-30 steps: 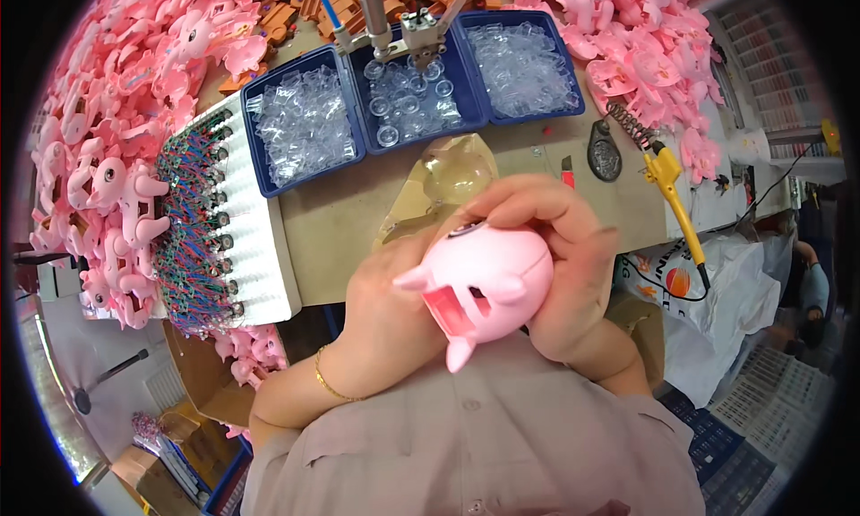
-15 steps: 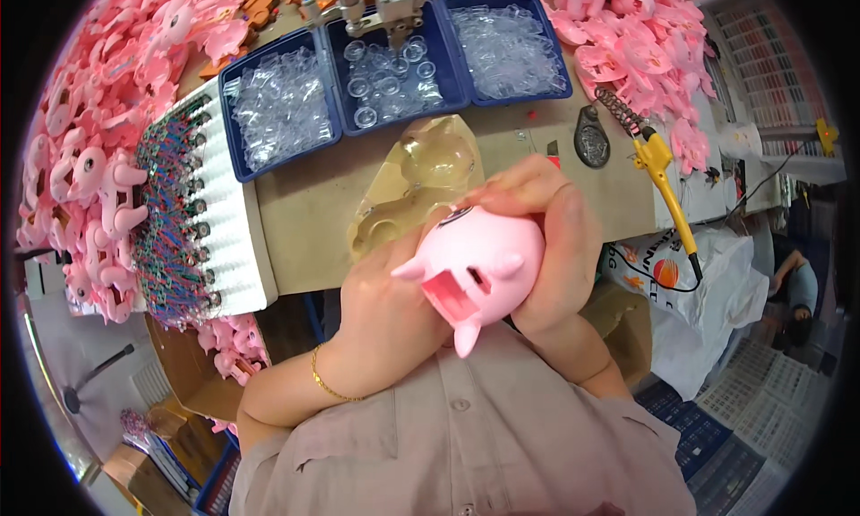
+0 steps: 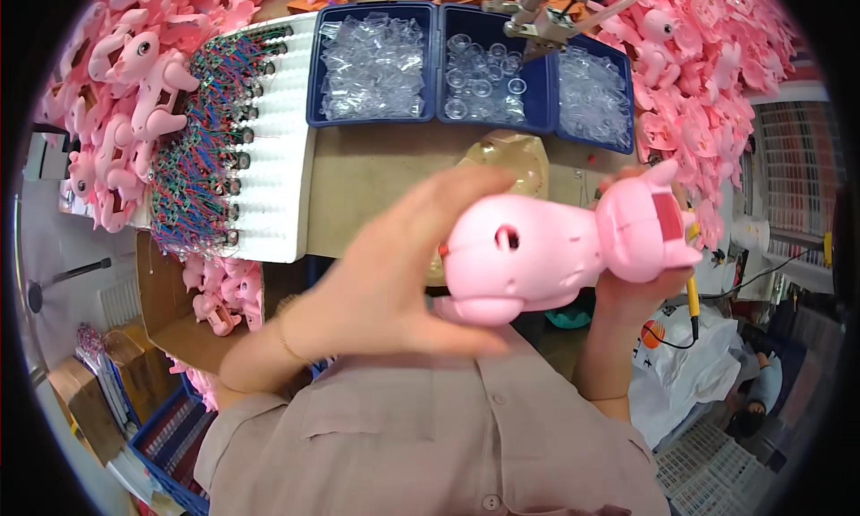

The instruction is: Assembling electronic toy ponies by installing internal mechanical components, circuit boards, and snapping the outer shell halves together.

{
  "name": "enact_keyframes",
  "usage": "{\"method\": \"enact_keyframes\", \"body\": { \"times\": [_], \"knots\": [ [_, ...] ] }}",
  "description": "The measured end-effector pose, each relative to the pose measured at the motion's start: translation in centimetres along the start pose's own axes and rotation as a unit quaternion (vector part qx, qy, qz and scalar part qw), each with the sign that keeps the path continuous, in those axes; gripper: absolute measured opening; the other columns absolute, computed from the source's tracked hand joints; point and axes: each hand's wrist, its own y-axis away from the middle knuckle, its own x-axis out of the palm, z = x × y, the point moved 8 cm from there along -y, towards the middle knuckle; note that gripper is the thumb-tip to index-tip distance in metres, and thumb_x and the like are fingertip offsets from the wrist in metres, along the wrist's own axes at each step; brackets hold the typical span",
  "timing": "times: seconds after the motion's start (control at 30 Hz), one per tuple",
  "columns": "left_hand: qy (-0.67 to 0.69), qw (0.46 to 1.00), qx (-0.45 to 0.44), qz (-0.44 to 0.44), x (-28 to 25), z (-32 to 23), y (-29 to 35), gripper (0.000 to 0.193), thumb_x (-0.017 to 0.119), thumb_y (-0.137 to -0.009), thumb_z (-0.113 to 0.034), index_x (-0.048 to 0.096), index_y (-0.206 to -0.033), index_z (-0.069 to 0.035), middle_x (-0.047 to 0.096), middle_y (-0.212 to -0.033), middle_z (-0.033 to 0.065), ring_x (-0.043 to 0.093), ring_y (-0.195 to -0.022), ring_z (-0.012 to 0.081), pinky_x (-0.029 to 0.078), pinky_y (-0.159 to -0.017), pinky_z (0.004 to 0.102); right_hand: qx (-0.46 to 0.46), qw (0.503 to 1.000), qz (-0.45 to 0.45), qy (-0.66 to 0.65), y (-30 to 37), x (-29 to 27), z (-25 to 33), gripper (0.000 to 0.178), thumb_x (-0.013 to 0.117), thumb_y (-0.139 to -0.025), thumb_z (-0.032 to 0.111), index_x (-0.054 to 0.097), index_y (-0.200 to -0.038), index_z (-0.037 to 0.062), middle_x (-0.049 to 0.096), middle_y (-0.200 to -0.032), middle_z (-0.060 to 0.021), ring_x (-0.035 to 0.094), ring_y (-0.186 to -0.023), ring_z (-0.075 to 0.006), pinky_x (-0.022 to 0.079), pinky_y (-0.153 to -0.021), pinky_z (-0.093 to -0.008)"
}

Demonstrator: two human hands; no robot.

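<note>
A pink plastic toy animal (image 3: 528,247) lies sideways in front of my chest, its eared head to the right and its rounded body to the left. The head has a rectangular opening, and a small dark hole shows in the body. My right hand (image 3: 640,292) is closed round the head from behind, most of its fingers hidden by the toy. Around the body's left end, my left hand (image 3: 385,265) is spread wide, thumb below and fingers above. It is blurred by motion; whether it touches the toy is unclear. A clear plastic moulded tray (image 3: 515,153) lies behind the toy.
Blue bins (image 3: 430,64) of clear plastic parts stand at the back, below a metal fixture (image 3: 542,32). Wired parts (image 3: 210,149) lie on a white foam tray (image 3: 287,158) at left. Pink shells (image 3: 717,59) are heaped on both sides. A yellow-handled tool (image 3: 692,301) hangs at right.
The toy has turned from head-on to lying sideways and moved right. My left hand has opened out round its body, while the right holds the head. The view has shifted, so the bins appear further right.
</note>
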Motion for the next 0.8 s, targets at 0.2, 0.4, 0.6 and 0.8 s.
{"method": "enact_keyframes", "body": {
  "times": [0.2,0.4,0.6,0.8],
  "knots": [
    [-0.034,0.984,0.076,-0.155,-0.3,-1.0,2.7,0.079,0.088,-0.049,-0.029,0.055,-0.117,-0.004,0.061,-0.111,0.0154,0.062,-0.098,0.0319,0.051,-0.08,0.0372,0.068,0.995,0.069,0.013,0.8,-0.4,-0.9,0.059,0.048,-0.091,0.054,0.052,-0.115,-0.0001,0.058,-0.108,-0.0208,0.061,-0.095,-0.0328,0.053,-0.08,-0.0432],
    [-0.046,0.981,0.055,-0.178,-0.9,-1.3,2.3,0.069,0.084,-0.048,-0.023,0.059,-0.109,-0.005,0.063,-0.099,0.0121,0.064,-0.086,0.0291,0.052,-0.073,0.0353,0.042,0.998,0.036,0.005,2.1,0.3,-2.5,0.083,0.071,-0.07,0.06,0.046,-0.122,0.0003,0.051,-0.121,-0.0186,0.061,-0.098,-0.0279,0.053,-0.083,-0.0384],
    [-0.291,0.956,0.011,-0.019,-1.9,1.1,0.7,0.071,0.081,-0.064,-0.028,0.053,-0.123,-0.003,0.056,-0.124,0.0155,0.058,-0.11,0.0318,0.045,-0.094,0.0387,0.071,0.967,0.054,0.239,-1.0,4.1,-0.9,0.06,0.079,-0.07,0.021,0.052,-0.118,-0.0021,0.059,-0.111,-0.0118,0.06,-0.099,-0.0179,0.051,-0.084,-0.0316],
    [-0.318,0.944,0.01,0.083,0.6,-0.6,-1.4,0.08,0.084,-0.06,-0.035,0.051,-0.126,-0.005,0.057,-0.12,0.0143,0.059,-0.107,0.0315,0.047,-0.091,0.0362,0.064,0.953,0.099,0.28,-1.4,6.8,3.3,0.074,0.076,-0.07,0.038,0.049,-0.125,-0.0026,0.057,-0.117,-0.0111,0.058,-0.104,-0.0185,0.047,-0.089,-0.0301]
  ]
}}
